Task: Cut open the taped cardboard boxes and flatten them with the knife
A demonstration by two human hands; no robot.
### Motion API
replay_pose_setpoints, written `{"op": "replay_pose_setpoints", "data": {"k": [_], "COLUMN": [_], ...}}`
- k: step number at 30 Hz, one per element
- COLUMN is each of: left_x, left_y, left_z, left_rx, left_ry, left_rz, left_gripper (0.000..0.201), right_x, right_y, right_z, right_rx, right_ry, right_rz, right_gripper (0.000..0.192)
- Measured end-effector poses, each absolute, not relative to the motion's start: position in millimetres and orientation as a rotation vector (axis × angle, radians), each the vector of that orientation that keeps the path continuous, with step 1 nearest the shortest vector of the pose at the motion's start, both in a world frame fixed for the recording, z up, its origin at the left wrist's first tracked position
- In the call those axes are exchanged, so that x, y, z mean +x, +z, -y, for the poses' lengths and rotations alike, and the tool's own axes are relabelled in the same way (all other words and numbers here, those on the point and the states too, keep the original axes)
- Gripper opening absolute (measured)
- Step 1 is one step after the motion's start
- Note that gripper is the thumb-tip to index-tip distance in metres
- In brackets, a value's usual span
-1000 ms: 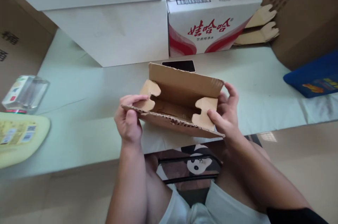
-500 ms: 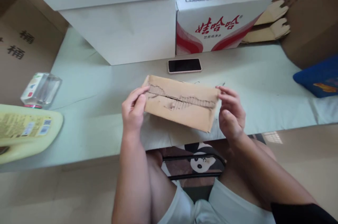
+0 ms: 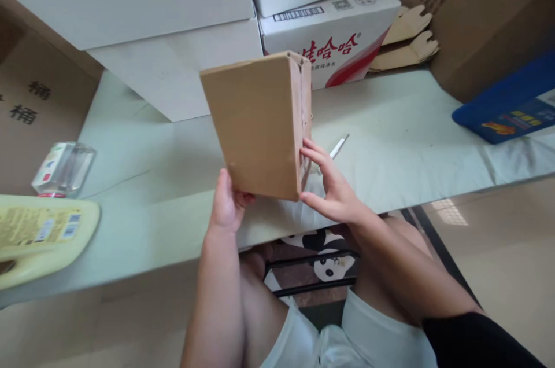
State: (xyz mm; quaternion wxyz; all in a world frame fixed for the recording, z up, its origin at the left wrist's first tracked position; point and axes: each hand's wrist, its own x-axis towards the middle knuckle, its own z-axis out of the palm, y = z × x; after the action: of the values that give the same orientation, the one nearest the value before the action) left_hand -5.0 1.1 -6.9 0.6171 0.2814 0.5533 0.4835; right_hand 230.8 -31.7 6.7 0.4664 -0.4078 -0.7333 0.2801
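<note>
A small brown cardboard box (image 3: pixel 255 131) is held up over the table, its broad plain face toward me and its creased, partly torn narrow side turned right. My left hand (image 3: pixel 228 203) grips its lower left corner, thumb in front and fingers curled underneath. On the lower right edge, my right hand (image 3: pixel 332 188) has its thumb at the bottom corner and its fingertips against the narrow side. Just beyond the right fingers lies a slim pointed blade (image 3: pixel 339 146), its other end hidden by that hand.
White cartons (image 3: pixel 173 67) and a red-and-white carton (image 3: pixel 332 47) stand behind. To the left lie a clear bottle (image 3: pixel 71 168) and a pale yellow jug (image 3: pixel 52 235). A blue package (image 3: pixel 511 107) and folded cardboard pieces (image 3: pixel 405 47) are on the right of the green-covered table (image 3: pixel 390 125).
The box has been turned and tipped upright, its torn seam side swinging to the right. My right hand has shifted left onto its edge. The phone is now out of sight; the blade shows.
</note>
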Motion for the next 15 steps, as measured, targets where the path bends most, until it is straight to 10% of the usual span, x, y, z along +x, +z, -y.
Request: {"op": "replay_pose_setpoints", "data": {"k": [9, 15], "left_x": [8, 5], "left_y": [-2, -24], "left_z": [6, -18], "left_rx": [1.022, 1.116], "left_ry": [0.243, 1.135], "left_rz": [-1.178, -1.544], "left_gripper": [0.065, 0.065], "right_x": [251, 247], "right_y": [10, -2], "right_z": [23, 23], "right_rx": [-1.024, -1.149], "right_ry": [0.576, 0.844], "right_rz": [1.453, 1.434], "right_gripper": [0.026, 0.026]}}
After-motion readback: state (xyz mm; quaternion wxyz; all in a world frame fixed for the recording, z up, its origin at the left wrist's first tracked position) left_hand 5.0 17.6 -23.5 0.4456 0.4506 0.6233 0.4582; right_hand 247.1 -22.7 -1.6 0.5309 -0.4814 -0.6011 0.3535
